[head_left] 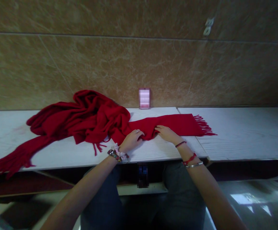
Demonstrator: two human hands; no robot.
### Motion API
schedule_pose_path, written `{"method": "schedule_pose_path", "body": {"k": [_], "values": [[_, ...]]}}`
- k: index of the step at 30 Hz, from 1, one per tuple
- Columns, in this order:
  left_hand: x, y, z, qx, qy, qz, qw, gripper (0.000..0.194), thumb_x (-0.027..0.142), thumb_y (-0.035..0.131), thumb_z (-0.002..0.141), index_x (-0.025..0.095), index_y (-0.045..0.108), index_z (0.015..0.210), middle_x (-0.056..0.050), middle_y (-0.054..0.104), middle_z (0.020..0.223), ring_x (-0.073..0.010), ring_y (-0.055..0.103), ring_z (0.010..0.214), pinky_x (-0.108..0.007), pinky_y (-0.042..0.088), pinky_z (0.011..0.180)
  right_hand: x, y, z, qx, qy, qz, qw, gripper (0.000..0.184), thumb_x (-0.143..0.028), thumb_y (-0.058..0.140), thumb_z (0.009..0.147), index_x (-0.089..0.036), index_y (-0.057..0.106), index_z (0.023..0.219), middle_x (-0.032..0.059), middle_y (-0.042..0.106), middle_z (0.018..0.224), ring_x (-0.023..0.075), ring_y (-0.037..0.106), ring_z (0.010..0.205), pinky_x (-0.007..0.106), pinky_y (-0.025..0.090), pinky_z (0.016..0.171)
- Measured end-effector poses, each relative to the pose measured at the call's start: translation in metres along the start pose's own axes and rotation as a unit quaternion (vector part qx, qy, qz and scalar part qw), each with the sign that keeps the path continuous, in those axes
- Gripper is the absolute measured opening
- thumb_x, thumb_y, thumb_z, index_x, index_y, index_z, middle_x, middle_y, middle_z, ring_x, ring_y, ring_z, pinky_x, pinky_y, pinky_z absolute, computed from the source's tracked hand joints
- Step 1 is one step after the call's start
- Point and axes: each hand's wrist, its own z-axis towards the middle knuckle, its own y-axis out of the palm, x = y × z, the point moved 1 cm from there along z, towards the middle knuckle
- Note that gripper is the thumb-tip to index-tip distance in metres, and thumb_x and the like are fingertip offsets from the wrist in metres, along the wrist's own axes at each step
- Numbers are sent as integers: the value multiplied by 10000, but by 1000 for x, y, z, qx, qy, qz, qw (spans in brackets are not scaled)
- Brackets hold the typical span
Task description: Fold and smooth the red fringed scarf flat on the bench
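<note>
A long red scarf [174, 124] with fringed ends lies across a white bench top [57, 153]. Its right part is stretched flat, its fringe pointing right. Left of centre it is bunched in a heap [91, 116], and a tail runs down to the front left edge. My left hand [132, 139], with a ring and wrist bands, pinches the scarf's near edge at the middle. My right hand [167, 133], with red and metal bracelets, lies on the cloth just to the right, fingers curled on the fabric.
A small pink-and-white box [144, 98] stands against the brown marble wall behind the scarf. A second white top [244, 134] adjoins on the right, with a seam between. My legs in dark trousers are below the bench edge. Glossy floor at lower right.
</note>
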Motion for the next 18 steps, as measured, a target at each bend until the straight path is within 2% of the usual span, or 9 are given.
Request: {"method": "schedule_pose_path", "body": {"k": [18], "values": [[3,-2,-5,-2,24,27,999,193,125,498,793,151,576,968,-59,573,952,-172,510,903,-299,433,855,-2,0,5,2,9,-4,1000,336,-134,383,873,-127,557,1160,136,519,1255,195,458,1168,333,370,973]]}}
